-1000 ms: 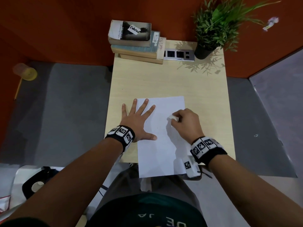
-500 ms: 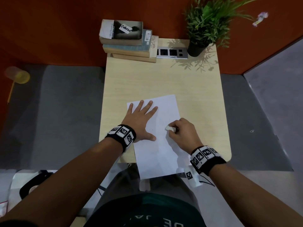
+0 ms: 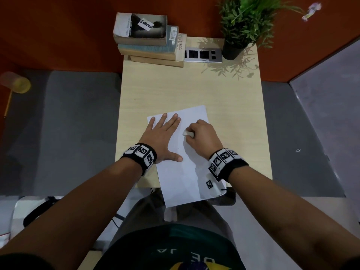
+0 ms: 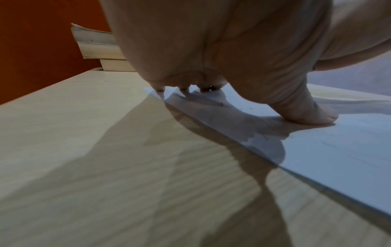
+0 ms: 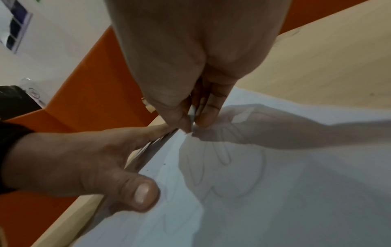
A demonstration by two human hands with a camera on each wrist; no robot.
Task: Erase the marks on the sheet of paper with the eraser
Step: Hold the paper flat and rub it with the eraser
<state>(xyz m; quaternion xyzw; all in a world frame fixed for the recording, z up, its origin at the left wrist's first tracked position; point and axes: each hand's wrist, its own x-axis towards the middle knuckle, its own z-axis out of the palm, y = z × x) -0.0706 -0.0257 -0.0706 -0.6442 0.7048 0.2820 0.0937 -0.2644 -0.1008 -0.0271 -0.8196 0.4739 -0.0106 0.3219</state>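
On the floor at the far left lies a yellow cup (image 3: 16, 82). At the back left corner of the table (image 3: 194, 90) stands a stack of books (image 3: 148, 39); a white label on the top cover carries a handwritten word that seems to read "Colored", and the spine print is too small to make out. Right of the stack sits a metal socket plate (image 3: 202, 54), then a potted plant (image 3: 243, 22).

The sheet of paper (image 3: 183, 178) lies on the near part of the table, turned slightly, its near end hanging past the table's front edge. The left hand (image 3: 162, 136) lies flat on the sheet's left side, fingers straight and slightly spread, thumb out to the right, fingertips (image 4: 160, 91) and thumb pressing the paper. Faint looping pencil marks (image 5: 224, 160) show on the sheet in the right wrist view.

Just right of it, the right hand (image 3: 202, 137) has its fingers curled, thumb and fingers pinching the white eraser (image 3: 188, 133), whose tip (image 5: 192, 115) touches the paper. Both wrists wear black bands with square black-and-white coded tags. On the person's shirt, letters reading "DE JA" appear upside down.
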